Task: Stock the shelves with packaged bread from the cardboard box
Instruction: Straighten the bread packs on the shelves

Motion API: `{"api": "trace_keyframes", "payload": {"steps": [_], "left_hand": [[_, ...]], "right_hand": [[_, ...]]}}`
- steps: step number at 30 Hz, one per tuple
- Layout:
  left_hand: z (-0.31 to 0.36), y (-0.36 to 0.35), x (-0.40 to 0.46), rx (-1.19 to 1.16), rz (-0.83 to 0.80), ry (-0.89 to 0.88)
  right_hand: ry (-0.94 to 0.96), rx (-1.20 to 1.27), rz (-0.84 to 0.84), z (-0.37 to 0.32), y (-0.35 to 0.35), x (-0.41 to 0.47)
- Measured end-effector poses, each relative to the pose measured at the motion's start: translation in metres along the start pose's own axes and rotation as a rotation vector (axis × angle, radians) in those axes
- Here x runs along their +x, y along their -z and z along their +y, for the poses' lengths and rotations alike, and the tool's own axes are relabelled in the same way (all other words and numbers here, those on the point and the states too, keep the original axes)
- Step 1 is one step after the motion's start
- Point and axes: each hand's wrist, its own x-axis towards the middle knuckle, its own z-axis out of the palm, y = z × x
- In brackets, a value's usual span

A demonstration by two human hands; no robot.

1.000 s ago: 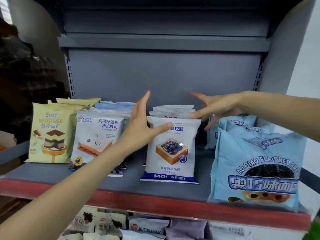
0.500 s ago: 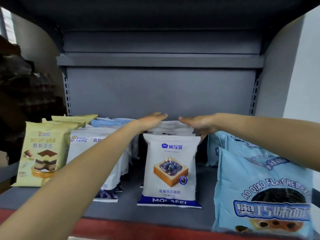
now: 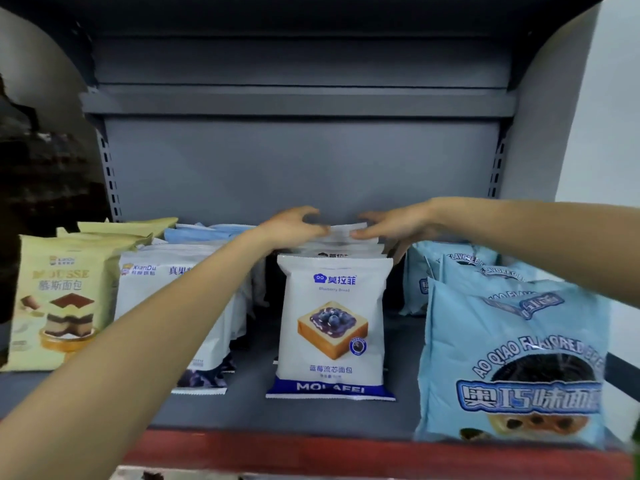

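Both hands reach to the back of the shelf (image 3: 311, 415): the left hand (image 3: 294, 226) and right hand (image 3: 394, 225) pinch the top seam of the rearmost blueberry bread packet (image 3: 346, 230) in its upright row. Bare shelf runs along the red front edge (image 3: 346, 455) and between neighbouring rows.

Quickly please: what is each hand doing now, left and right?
Left hand: fingers pinch the top of a rear blueberry bread packet.
Right hand: pinches the same packet.
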Motion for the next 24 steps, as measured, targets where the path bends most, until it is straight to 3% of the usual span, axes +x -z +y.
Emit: {"api": "trace_keyframes", "payload": {"steps": [4,10,15,20,24], "left_hand": [[0.009,0.009,-0.038,0.045,0.138,-0.177],[0.006,-0.006,-0.078,0.523,-0.108,-0.198],[0.006,-0.026,-0.094,0.756,-0.138,-0.197],[0.002,-0.038,-0.094,0.844,-0.048,-0.249],[0.002,-0.035,-0.096,0.851,-0.04,-0.258]], "right_hand": [[0.098,-0.076,0.041,-0.006,0.012,-0.045],[0.172,-0.408,-0.145,-0.01,-0.007,-0.061],[0.246,-0.76,-0.048,0.001,-0.026,-0.02],[0.29,-0.72,-0.009,0.0,-0.029,-0.023],[0.138,-0.686,-0.068,0.001,-0.003,-0.028]]}}
